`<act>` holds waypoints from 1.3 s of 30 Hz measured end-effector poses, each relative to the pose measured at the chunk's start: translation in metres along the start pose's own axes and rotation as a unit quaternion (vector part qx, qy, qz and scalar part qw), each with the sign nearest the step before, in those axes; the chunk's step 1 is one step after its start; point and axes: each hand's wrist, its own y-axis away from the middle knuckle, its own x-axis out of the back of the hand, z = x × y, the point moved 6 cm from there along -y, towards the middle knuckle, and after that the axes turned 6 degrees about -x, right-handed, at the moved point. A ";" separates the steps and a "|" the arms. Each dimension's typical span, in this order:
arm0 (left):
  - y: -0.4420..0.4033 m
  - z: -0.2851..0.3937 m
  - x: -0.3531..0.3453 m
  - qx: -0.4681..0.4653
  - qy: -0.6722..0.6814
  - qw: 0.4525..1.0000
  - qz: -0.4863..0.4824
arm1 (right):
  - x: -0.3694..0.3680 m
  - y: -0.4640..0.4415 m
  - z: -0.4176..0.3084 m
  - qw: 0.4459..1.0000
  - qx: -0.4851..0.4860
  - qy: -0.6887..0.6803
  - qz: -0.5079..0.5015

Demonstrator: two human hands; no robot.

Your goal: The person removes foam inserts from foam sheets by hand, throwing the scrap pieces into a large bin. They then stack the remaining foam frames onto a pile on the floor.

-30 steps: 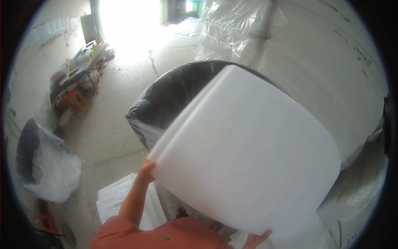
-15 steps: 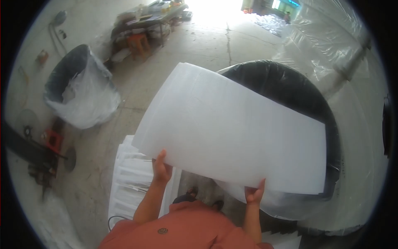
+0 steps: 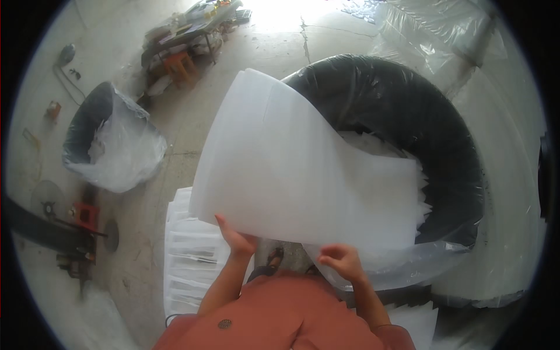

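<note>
A large white sheet stack [image 3: 280, 157] spans from the left over the open side of a big container lined with dark plastic [image 3: 385, 87]; its right part sags into the container. My left hand [image 3: 238, 238] supports the stack's near edge at the lower left, thumb on top, fingers hidden underneath. Off the near edge, my right hand [image 3: 341, 261] is curled, thumb and fingertips close together, with nothing clear between them. More white sheets with jagged edges [image 3: 423, 192] lie inside the container.
White stacked pieces [image 3: 189, 251] lie on the floor at lower left. A smaller lined bin [image 3: 116, 140], an orange stool [image 3: 181, 67], a cluttered table [image 3: 201, 26] and a fan [image 3: 49, 201] stand left. Plastic-wrapped bulk [image 3: 501, 175] is at right.
The white stack has swung left and its right part has dropped into the container. My right hand has come off its edge and curled inward. The view has turned and tilted down.
</note>
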 end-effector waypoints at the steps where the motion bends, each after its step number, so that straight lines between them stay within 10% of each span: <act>1: 0.002 -0.005 0.001 0.003 -0.004 1.000 -0.016 | 0.001 -0.009 -0.027 0.987 0.046 0.143 0.059; 3: 0.008 -0.016 0.005 0.009 -0.007 0.999 -0.054 | -0.020 -0.030 -0.092 0.891 0.290 0.321 0.136; 8: 0.034 -0.031 -0.024 0.014 -0.062 0.993 -0.099 | -0.056 -0.096 -0.081 0.846 0.261 0.440 0.148; 23: 0.031 -0.021 -0.044 0.083 -0.020 0.962 -0.258 | -0.033 -0.105 -0.084 0.980 0.146 0.136 0.014; 29: -0.019 -0.027 0.021 0.088 0.033 0.993 -0.072 | 0.019 -0.082 -0.096 0.852 0.280 0.382 0.223; 32: -0.037 -0.023 0.045 0.079 0.067 0.994 -0.031 | 0.076 -0.076 -0.058 0.984 0.026 0.099 0.143; 35: -0.041 -0.026 0.041 0.069 0.053 0.996 -0.032 | 0.118 -0.060 -0.042 0.993 -0.021 0.013 0.112; 38: -0.040 -0.027 0.033 0.069 0.050 0.996 -0.028 | 0.145 -0.058 -0.066 0.950 0.144 -0.272 0.050; 39: -0.037 -0.029 0.030 0.071 0.052 0.996 -0.026 | 0.163 -0.065 -0.043 0.939 0.109 -0.283 0.164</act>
